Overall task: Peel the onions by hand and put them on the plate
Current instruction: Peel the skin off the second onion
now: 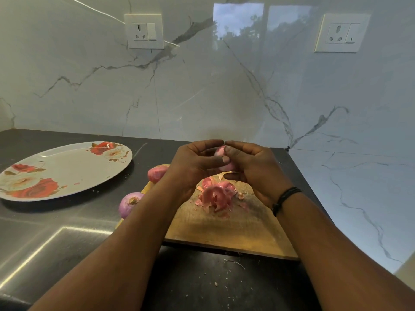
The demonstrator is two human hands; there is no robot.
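- Head view: we see a pale pink onion (221,159), mostly hidden, held above the wooden board (226,227).
- Our left hand (193,163) and right hand (251,164) both curl their fingers round it, thumbs pinching its near side.
- Pink skins (216,196) lie heaped on the board (papery, curled).
- Two unpeeled onions (130,204) sit by the board's left edge.
- The flowered plate (65,169) rests on the dark surface (190,286), well left.

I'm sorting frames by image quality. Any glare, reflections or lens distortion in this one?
Head view: a window reflection shines on the glossy marble wall; glare streaks the steel surface at lower left; wide-angle bending curves the countertop edge and the flowered plate; the hands and onion are slightly soft.
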